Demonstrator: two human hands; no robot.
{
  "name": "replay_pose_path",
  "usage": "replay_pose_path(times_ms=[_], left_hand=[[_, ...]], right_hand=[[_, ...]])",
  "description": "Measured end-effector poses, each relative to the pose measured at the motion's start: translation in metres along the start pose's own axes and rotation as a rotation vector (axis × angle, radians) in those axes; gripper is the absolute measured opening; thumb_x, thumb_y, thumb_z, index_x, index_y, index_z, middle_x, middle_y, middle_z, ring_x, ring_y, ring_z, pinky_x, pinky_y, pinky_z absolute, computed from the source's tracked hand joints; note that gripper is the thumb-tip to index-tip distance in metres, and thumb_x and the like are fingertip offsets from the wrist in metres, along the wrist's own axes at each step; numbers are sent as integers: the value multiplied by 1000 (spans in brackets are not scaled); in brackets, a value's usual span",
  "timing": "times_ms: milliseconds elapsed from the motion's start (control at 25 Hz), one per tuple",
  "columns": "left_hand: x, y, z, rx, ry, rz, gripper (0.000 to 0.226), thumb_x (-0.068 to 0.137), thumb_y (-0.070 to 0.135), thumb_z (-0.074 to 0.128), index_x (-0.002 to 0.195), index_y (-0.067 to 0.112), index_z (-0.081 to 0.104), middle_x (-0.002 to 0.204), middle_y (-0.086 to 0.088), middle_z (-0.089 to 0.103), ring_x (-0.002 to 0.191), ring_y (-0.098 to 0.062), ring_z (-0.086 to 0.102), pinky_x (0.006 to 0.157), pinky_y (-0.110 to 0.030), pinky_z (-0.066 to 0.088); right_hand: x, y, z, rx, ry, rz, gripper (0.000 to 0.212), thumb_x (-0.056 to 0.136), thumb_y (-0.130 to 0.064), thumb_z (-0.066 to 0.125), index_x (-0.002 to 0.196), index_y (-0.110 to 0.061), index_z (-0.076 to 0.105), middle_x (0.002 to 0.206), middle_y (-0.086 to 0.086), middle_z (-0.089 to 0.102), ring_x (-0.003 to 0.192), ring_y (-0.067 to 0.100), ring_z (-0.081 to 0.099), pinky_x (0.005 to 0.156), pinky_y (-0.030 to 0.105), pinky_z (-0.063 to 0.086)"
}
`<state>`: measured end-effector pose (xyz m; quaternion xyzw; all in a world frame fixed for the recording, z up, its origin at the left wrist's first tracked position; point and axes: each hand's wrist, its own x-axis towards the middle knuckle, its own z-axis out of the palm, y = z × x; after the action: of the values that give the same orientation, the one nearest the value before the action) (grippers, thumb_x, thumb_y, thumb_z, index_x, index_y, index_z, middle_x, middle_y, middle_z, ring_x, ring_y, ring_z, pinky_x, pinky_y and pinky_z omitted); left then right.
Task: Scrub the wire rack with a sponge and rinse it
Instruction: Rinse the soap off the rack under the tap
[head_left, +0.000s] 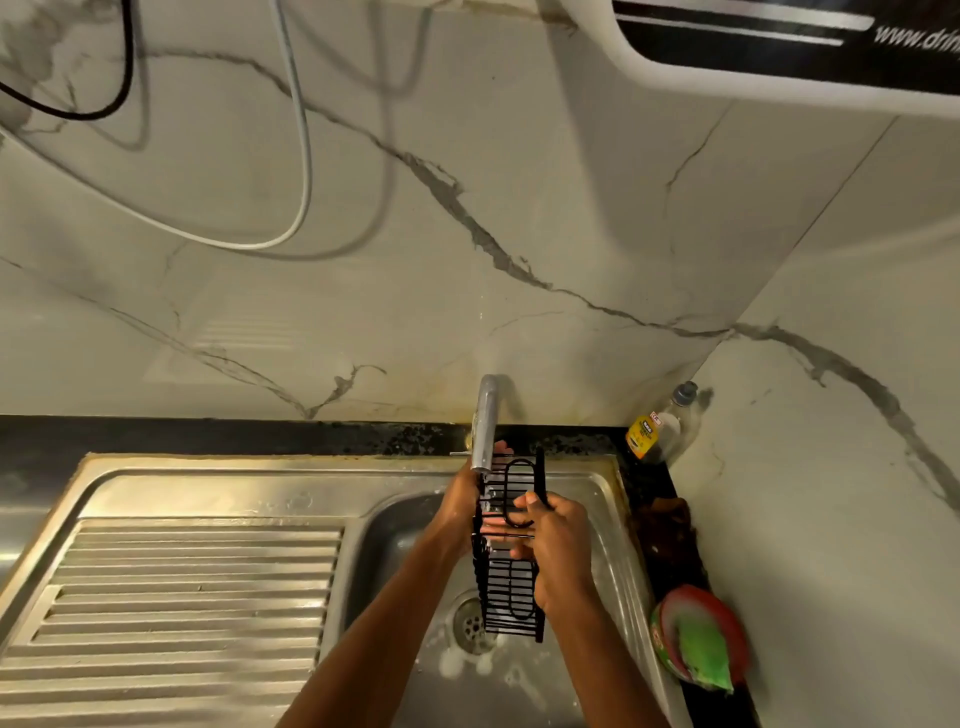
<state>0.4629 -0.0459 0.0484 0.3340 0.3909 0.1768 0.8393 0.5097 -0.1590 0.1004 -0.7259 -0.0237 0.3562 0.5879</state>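
Steel sink (218, 493), both hands grip black wire rack (511, 551) under tap (485, 421)

A dark speckled surface (363, 436) carries a steel sink (208, 488) with a ribbed drainboard on its left. In the far right corner stands a soap bottle (657, 423); along the right edge sits a red dish (701, 639) holding a green sponge (704, 654)
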Motion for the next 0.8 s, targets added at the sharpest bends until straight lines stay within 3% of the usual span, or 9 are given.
replay_pose_path(times_ms=[80,240,400,480,600,720,800], left_hand=[[9,7,6,28,-46,-21,45,108,34,41,127,5,69,95,-19,74,73,-27,73,69,-36,61],[6,17,21,143,-39,-13,44,110,29,36,103,4,73,83,-10,79,67,-20,76,65,-32,61],[1,6,12,121,-63,16,49,109,41,40,127,5,68,116,-27,73,84,-29,75,77,-38,62],[-5,-4,3,89,-57,23,45,108,34,38,134,6,63,115,-26,72,85,-30,73,77,-39,59],[-23,-17,-8,147,-51,89,47,110,41,36,122,8,68,102,-14,77,88,-27,74,81,-39,59],[-37,-37,-20,258,-20,180,57,108,53,33,113,11,72,103,-10,79,101,-30,74,90,-41,58],[-37,-44,-24,296,-12,245,54,109,50,35,114,12,73,107,-11,78,105,-31,73,95,-45,56]], right_hand=[[1,-5,-6,15,4,35,23,102,-15,53,92,0,66,86,23,74,62,30,65,41,25,42],[-9,-1,-15,28,14,56,20,101,-13,52,96,0,66,84,17,76,67,28,71,41,22,37],[-16,10,-9,92,95,15,21,101,-15,52,96,-3,68,85,18,76,74,37,73,44,24,40],[-18,8,-4,110,103,2,22,101,-13,51,95,-1,68,80,17,76,69,34,74,42,24,40],[-21,0,0,106,115,-7,23,102,-11,50,92,1,67,66,8,72,46,14,66,38,22,40],[-21,5,-2,72,89,-5,23,102,-13,52,88,-3,68,75,12,73,51,15,65,40,23,41],[-24,10,-3,55,73,-17,23,102,-12,52,85,-7,67,73,9,73,54,16,66,42,24,42]])
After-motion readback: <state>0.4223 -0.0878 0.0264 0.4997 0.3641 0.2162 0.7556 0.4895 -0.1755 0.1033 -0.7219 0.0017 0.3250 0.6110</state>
